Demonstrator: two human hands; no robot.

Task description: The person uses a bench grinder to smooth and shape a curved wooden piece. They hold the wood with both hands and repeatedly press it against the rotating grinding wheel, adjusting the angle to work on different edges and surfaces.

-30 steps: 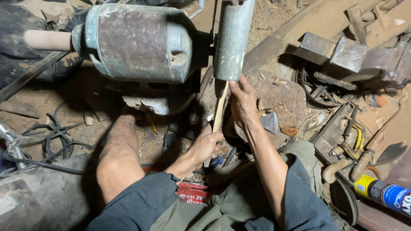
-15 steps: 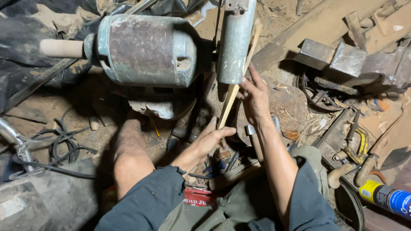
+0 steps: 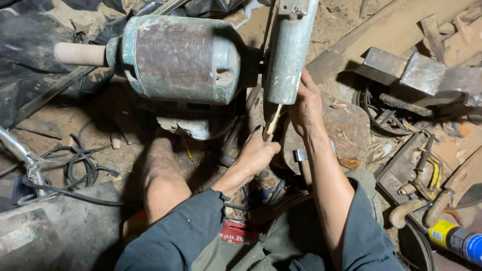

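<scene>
Stick (image 3: 273, 119): upper end at grinder guard (image 3: 290, 52), under wheel.
L hand (image 3: 257, 153): fist closed on stick.
R hand (image 3: 306, 105): fingers together, pressed near guard.
Progress: grinding seems ongoing; stick not finished.

Warm, fairly dim light falls from above and slightly right, brightening the rusty pale-green metal motor drum (image 3: 175, 57) and the upright grey-green metal guard (image 3: 290, 50) beside it. Deep shadow pools beneath the drum and along the left edge of the frame, where the black coiled cable (image 3: 75, 168) loses detail. The centre is sharp; the corners soften and bend slightly outward. A mild sheen shows on the blue and yellow can (image 3: 459, 241) at lower right.
</scene>
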